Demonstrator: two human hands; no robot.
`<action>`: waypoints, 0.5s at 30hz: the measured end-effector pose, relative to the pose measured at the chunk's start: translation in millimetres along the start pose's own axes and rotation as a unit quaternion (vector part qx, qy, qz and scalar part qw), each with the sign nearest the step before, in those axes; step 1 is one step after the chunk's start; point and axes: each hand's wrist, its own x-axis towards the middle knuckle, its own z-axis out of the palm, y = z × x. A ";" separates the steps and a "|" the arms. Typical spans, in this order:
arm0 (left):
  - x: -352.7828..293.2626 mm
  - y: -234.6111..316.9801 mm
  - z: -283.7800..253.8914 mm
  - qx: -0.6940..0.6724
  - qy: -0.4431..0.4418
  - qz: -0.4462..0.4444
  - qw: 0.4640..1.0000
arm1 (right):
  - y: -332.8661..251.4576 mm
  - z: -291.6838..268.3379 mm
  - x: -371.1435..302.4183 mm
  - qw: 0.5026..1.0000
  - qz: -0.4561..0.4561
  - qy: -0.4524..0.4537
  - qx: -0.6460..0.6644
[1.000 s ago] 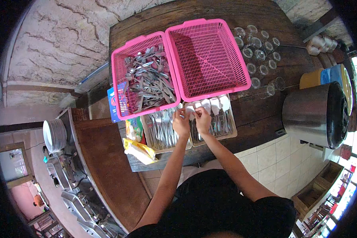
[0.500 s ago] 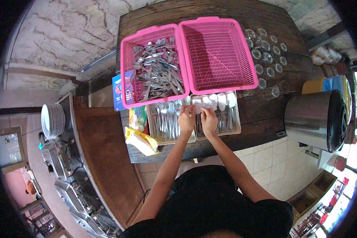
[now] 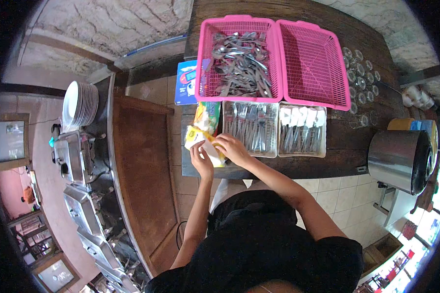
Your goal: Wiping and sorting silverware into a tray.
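My left hand (image 3: 201,157) and my right hand (image 3: 232,148) both rest on a yellow and white plastic packet (image 3: 199,135) at the near left edge of the wooden counter (image 3: 342,141). A green and yellow packet (image 3: 208,116) lies just beyond it. To the right stand two clear trays: one (image 3: 252,128) with forks, one (image 3: 302,131) with napkin-wrapped cutlery. Behind them sit a pink basket (image 3: 239,63) full of loose cutlery and a second pink basket (image 3: 310,63) with nothing in it.
Several upturned glasses (image 3: 359,75) stand right of the baskets. A large steel pot (image 3: 401,158) sits at the counter's right end. A blue packet (image 3: 186,82) lies left of the baskets. A stack of white plates (image 3: 80,105) and steel pans (image 3: 80,210) line the left side.
Both hands have moved left from the cutlery trays to the yellow packet at the counter's edge. The view has shifted, so everything sits further right in the picture.
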 end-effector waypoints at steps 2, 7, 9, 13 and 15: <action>4.4 -17.1 -11.1 -0.002 -0.031 -0.014 0.999 | -6.1 12.7 5.7 0.998 0.028 -0.054 0.000; 13.2 -50.5 -27.4 0.081 -0.121 0.112 0.983 | -10.7 27.5 14.5 0.992 0.012 -0.091 -0.081; 17.8 -53.7 -30.7 0.100 -0.154 0.134 0.974 | -9.1 29.5 15.6 0.988 0.029 -0.106 -0.105; 21.2 -57.5 -35.3 0.135 -0.196 0.166 0.957 | -1.9 35.9 12.8 0.979 0.077 -0.133 -0.131; 24.1 -58.5 -34.1 0.134 -0.203 0.158 0.957 | -0.8 40.0 11.3 0.982 0.089 -0.111 -0.126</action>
